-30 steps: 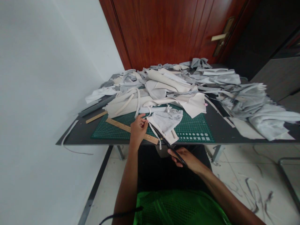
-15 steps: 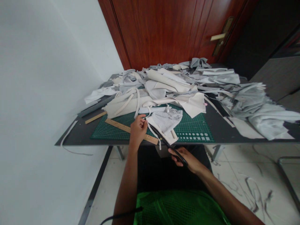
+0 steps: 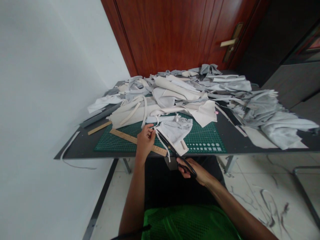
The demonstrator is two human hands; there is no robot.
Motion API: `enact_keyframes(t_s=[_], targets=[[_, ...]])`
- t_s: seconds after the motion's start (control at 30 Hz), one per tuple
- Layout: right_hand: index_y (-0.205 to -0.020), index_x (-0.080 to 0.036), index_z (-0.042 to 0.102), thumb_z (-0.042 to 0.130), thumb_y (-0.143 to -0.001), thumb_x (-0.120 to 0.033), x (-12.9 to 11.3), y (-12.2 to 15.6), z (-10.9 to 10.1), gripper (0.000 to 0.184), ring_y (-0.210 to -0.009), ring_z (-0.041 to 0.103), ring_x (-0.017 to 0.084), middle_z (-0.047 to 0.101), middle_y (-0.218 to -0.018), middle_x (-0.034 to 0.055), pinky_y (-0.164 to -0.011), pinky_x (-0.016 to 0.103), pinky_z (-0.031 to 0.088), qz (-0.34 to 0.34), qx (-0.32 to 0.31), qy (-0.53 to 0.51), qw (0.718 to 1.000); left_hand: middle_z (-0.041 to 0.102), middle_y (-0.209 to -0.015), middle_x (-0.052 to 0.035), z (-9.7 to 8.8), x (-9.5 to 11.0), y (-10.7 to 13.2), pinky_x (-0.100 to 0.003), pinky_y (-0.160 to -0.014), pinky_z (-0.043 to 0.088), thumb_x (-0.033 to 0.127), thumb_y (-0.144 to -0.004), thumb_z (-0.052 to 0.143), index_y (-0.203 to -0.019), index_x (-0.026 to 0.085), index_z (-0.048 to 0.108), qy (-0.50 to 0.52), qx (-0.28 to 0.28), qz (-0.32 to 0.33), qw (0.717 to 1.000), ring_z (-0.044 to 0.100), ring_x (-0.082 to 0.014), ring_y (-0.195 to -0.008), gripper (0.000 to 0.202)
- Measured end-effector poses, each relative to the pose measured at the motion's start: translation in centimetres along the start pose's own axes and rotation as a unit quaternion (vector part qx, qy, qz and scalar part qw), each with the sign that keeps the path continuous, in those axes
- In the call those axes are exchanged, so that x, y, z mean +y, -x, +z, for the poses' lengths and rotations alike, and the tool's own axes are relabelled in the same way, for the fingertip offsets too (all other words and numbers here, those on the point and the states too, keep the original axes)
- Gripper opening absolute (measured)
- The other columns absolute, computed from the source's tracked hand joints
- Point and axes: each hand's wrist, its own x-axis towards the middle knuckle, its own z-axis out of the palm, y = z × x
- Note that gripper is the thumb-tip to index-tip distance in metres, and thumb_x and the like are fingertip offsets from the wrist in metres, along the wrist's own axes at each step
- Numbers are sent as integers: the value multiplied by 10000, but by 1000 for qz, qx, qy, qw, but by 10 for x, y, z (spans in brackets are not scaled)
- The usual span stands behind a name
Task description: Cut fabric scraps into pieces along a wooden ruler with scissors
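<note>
My left hand (image 3: 145, 140) is closed at the edge of a pale grey fabric piece (image 3: 175, 131), its fingertips pinching the cloth where a thin white strip hangs down. My right hand (image 3: 191, 170) grips black-handled scissors (image 3: 178, 155), whose long blades reach up into the cloth next to my left fingers. The fabric lies on a green cutting mat (image 3: 205, 140). A wooden ruler (image 3: 136, 141) lies on the mat, partly under my left hand. The blade tips are hard to make out against the cloth.
Heaped white and grey fabric scraps (image 3: 175, 90) cover the back of the dark table (image 3: 77, 148), which stands against a white wall and a red-brown wooden door (image 3: 170, 33). A short wooden strip (image 3: 99, 128) lies at the left. Dark scraps (image 3: 270, 206) litter the tiled floor.
My right hand and the scissors have shifted slightly left toward the cloth. The view has tilted a little, and my left hand stays at the same cloth edge.
</note>
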Motion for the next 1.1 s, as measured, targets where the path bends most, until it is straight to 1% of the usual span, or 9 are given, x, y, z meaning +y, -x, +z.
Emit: enact_keyframes(t_s=[0.13, 0.27, 0.37, 0.53, 0.7, 0.77, 0.87, 0.97, 1.1], targets=[[-605, -177, 506, 728, -699, -837, -3, -3, 2, 702, -442, 311, 32, 446, -556, -55, -467, 259, 146, 7, 1, -3, 1000, 665, -780, 19, -1, 1, 1, -251, -657, 474, 266, -944, 594, -1184, 201, 614, -3, 8, -7, 1000, 617, -131, -648, 249], [-594, -172, 512, 708, -719, -839, -2, -6, 1, 706, -436, 315, 31, 421, -535, -61, -471, 259, 142, 11, 2, 16, 1000, 631, -762, 24, -1, 0, 0, -250, -652, 472, 287, -949, 596, -1184, 201, 620, -10, 10, -7, 1000, 608, -134, -646, 251], [-607, -174, 511, 722, -706, -835, -1, -8, 1, 701, -440, 325, 32, 442, -554, -55, -466, 254, 156, 14, 13, 12, 1000, 629, -761, 27, 0, -1, 0, -246, -638, 469, 292, -949, 602, -1199, 209, 613, -12, 3, -9, 1000, 605, -133, -637, 264], [-637, -174, 519, 742, -690, -829, -1, -10, 5, 694, -445, 339, 32, 478, -581, -46, -457, 246, 182, 12, 26, 3, 1000, 643, -770, 24, 1, -4, 1, -245, -639, 475, 267, -940, 610, -1213, 210, 610, -13, 2, -3, 1000, 608, -133, -643, 279], [-639, -173, 519, 752, -644, -848, -6, -12, 11, 714, -438, 355, 33, 491, -573, -41, -455, 241, 210, 25, 27, -2, 999, 633, -761, 30, 1, -3, 1, -245, -652, 482, 235, -934, 607, -1211, 208, 615, -15, 2, 7, 1000, 599, -123, -626, 278], [-675, -175, 527, 777, -631, -828, -7, -13, 14, 701, -441, 354, 34, 498, -583, -46, -450, 235, 216, 26, 30, -15, 999, 631, -757, 31, 1, -3, 1, -246, -658, 483, 234, -933, 608, -1210, 206, 615, -14, 0, 8, 1000, 598, -123, -629, 278], [-743, -176, 541, 805, -648, -778, -9, -15, 18, 664, -460, 357, 37, 501, -604, -54, -446, 223, 228, 20, 34, -39, 998, 629, -752, 35, 1, -2, 1, -245, -664, 483, 232, -932, 605, -1212, 206, 609, -17, -2, 9, 1000, 595, -122, -630, 282], [-747, -174, 537, 791, -690, -760, -9, -17, 22, 641, -472, 354, 35, 501, -616, -53, -449, 218, 234, 13, 32, -49, 998, 632, -750, 38, 1, -1, 1, -241, -660, 480, 237, -933, 601, -1218, 212, 609, -25, -6, 7, 1000, 597, -121, -632, 287], [-753, -175, 538, 785, -711, -745, -6, -20, 26, 622, -458, 354, 35, 497, -612, -57, -444, 222, 230, 1, 33, -49, 998, 646, -753, 31, 1, 0, 1, -248, -662, 484, 227, -918, 592, -1216, 206, 618, -38, -3, -2, 999, 609, -129, -636, 299]])
